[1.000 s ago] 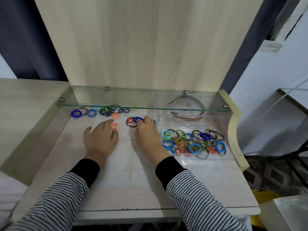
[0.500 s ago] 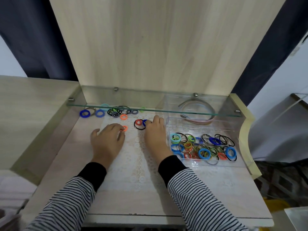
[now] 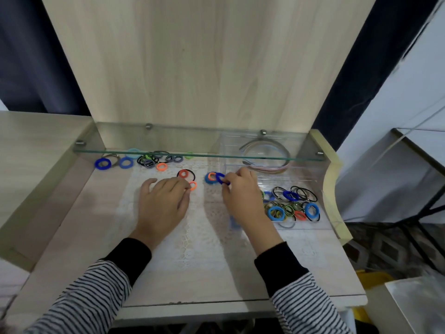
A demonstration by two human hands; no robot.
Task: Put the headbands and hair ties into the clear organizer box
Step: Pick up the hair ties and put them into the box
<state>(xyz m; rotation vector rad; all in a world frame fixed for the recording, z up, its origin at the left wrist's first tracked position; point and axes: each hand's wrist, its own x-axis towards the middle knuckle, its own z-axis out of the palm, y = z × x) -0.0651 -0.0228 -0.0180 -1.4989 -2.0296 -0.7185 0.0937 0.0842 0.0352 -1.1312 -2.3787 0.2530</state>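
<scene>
A clear organizer box (image 3: 322, 220) sits at the right of the desk. Its near compartment holds several coloured hair ties (image 3: 291, 204); its far compartment holds headbands (image 3: 267, 165). My right hand (image 3: 240, 198) pinches a dark blue hair tie (image 3: 221, 177) lifted just left of the box, beside a blue and orange tie (image 3: 209, 177) on the desk. My left hand (image 3: 163, 201) lies flat on the lace mat, fingertips touching a small orange tie (image 3: 193, 185). More loose ties (image 3: 154, 160) lie in a row under the glass shelf, with two blue ones (image 3: 103, 163) at the far left.
A glass shelf (image 3: 168, 153) on metal pegs runs across the back, low over the far ties and the box's far end. A tall wooden back panel (image 3: 204, 63) rises behind it. A raised curved edge (image 3: 332, 189) bounds the desk on the right.
My right hand has moved right toward the box and lifted a dark blue tie off the desk. My left hand has stayed put. The camera has moved closer.
</scene>
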